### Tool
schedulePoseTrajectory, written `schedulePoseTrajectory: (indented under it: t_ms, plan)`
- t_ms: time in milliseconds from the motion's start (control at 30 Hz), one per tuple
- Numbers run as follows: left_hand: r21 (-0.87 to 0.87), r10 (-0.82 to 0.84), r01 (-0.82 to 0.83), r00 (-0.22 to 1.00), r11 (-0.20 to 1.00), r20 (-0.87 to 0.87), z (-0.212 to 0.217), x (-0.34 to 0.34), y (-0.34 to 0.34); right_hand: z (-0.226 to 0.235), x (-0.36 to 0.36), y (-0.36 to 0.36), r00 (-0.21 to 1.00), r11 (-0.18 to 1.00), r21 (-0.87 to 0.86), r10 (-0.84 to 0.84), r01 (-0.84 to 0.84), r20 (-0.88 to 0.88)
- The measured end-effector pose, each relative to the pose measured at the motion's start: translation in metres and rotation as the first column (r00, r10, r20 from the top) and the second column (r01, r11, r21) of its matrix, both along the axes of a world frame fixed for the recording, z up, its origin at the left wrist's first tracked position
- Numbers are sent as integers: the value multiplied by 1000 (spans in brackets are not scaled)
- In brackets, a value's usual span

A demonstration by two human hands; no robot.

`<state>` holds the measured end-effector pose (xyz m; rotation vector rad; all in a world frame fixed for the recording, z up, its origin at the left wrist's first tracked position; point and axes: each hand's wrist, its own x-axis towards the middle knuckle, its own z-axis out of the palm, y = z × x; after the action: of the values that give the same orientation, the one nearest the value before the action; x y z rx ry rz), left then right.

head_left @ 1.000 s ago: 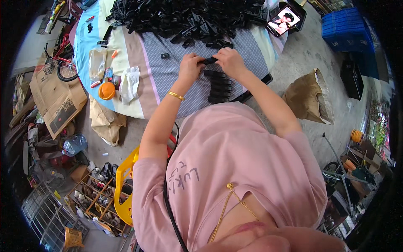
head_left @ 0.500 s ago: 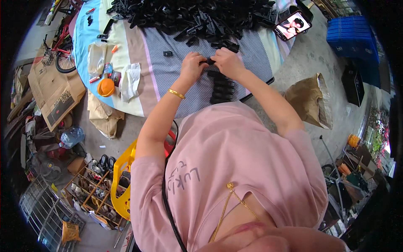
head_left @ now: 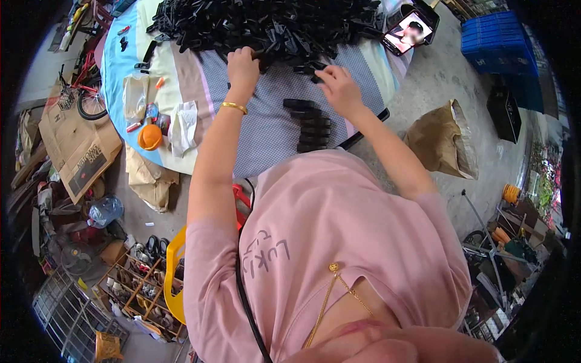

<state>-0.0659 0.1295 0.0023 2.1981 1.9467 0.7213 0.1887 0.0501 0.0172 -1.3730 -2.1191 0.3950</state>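
Observation:
A big heap of black clip-like plastic parts point(head_left: 272, 27) covers the far side of the cloth-covered table. My left hand point(head_left: 243, 71) is at the heap's near edge, fingers curled in against dark parts; what they hold is hidden. My right hand point(head_left: 340, 89) is closer to me on the right, thumb and fingers pinched at a small black plastic part point(head_left: 316, 78). Just beyond it lie a few loose black parts point(head_left: 307, 69). A neat row of black plastic parts point(head_left: 313, 130) lies between my hands and my body.
A lit phone point(head_left: 408, 33) stands at the table's far right. On the left of the table are an orange round object point(head_left: 150, 137), a white crumpled wrapper point(head_left: 183, 124) and a clear bag point(head_left: 134, 97). A brown paper sack point(head_left: 437, 136) stands on the floor at right.
My hands were together over the row, working on a black part. Now they are apart: the left has gone forward to the heap, the right has moved right and slightly nearer.

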Motion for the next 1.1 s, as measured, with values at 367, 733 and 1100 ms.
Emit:
schedulePoseTrajectory:
  t_ms: [367,733,1100]
  plan:
    - [126,-172,175,985,976,-31,-4,19,-72,-2,9,14,981,993,89,63,-80,186]
    - [-84,-225,260,928,962,296,0,41,-90,-18,7,-12,992,972,-212,111,-96,62]
    - [-279,-178,249,950,927,257,0,54,-63,-21,4,-4,993,975,-189,-116,116,12]
